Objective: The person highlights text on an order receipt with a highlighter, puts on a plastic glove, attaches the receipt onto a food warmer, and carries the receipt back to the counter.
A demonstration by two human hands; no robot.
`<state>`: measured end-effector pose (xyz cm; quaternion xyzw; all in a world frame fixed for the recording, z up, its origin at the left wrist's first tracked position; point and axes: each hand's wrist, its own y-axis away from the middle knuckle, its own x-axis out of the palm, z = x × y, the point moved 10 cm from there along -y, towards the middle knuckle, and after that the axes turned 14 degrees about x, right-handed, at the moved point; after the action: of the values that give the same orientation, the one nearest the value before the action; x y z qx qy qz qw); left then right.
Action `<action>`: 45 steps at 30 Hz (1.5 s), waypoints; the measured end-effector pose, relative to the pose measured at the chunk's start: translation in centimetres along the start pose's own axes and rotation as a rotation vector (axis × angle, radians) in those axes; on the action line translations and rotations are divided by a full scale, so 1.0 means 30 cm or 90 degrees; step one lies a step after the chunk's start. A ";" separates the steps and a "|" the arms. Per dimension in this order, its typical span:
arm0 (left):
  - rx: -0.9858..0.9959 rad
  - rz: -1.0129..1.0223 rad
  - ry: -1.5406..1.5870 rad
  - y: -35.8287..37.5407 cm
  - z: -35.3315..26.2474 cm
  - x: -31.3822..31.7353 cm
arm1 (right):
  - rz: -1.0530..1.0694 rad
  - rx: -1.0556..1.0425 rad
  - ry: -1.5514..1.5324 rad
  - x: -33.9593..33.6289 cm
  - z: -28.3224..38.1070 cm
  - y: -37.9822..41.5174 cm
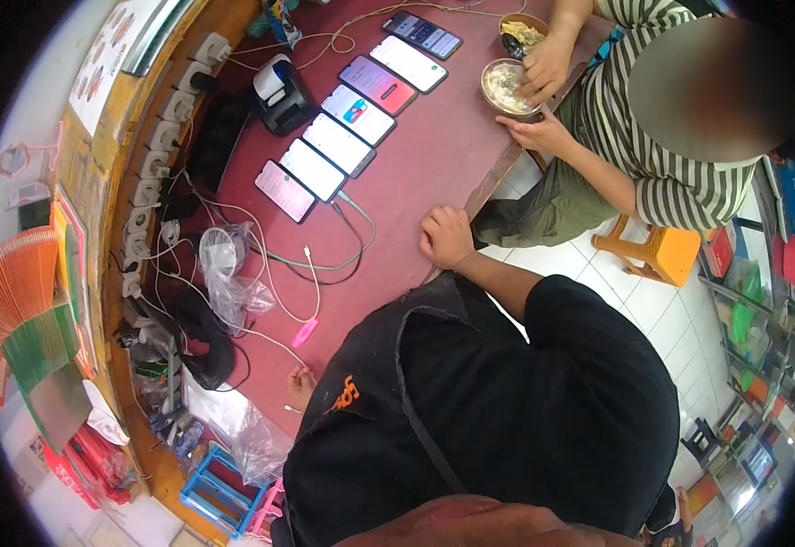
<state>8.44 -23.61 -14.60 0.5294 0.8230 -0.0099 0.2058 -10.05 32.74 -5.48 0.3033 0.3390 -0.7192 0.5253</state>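
Observation:
My left hand is partly hidden by my black shirt at the table's near edge. Its fingers are closed around a white charging cable, whose plug end sticks out below them. Close by lies a pink tag or plug on another white cable. My right hand rests on the table edge with its fingers curled in, and nothing shows in it. Beyond it, several phones lie in a slanting row with lit screens, from the nearest phone to the farthest phone. A green cable runs to the second phone.
Across the red table, a person in a striped shirt has their hands at a bowl of food. A black printer stands near a row of white sockets. Plastic bags and a blue rack lie left.

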 end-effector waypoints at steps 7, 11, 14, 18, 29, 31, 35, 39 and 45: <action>0.034 0.074 -0.017 0.004 0.110 -0.062 | -0.017 -0.010 -0.008 -0.001 0.000 0.004; 0.020 0.078 -0.044 -0.009 0.136 -0.074 | -0.002 -0.009 0.008 0.008 -0.002 0.004; 0.042 0.075 -0.094 -0.021 0.126 -0.082 | -0.003 -0.010 -0.002 0.007 -0.004 0.003; 0.084 0.103 -0.199 -0.020 0.056 -0.065 | -0.001 -0.007 -0.009 0.020 -0.009 0.007; 0.278 0.063 -0.530 0.036 -0.427 0.096 | 0.103 0.095 -0.153 0.060 0.062 -0.103; 0.244 0.044 -0.450 0.037 -0.427 0.096 | 0.126 0.094 -0.221 0.081 0.128 -0.202; 0.264 0.031 -0.486 0.027 -0.415 0.070 | 0.112 0.008 -0.377 0.118 0.387 -0.563; 0.264 0.008 -0.491 0.056 -0.423 0.045 | 0.001 -0.057 -0.313 0.243 0.552 -0.956; 0.199 -0.041 -0.529 0.149 -0.241 -0.068 | -0.010 0.126 -0.119 0.335 0.566 -1.209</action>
<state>10.71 -21.71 -6.38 0.4793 0.6754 -0.3521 0.4361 -48.92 21.43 2.63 0.2823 0.2185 -0.7784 0.5164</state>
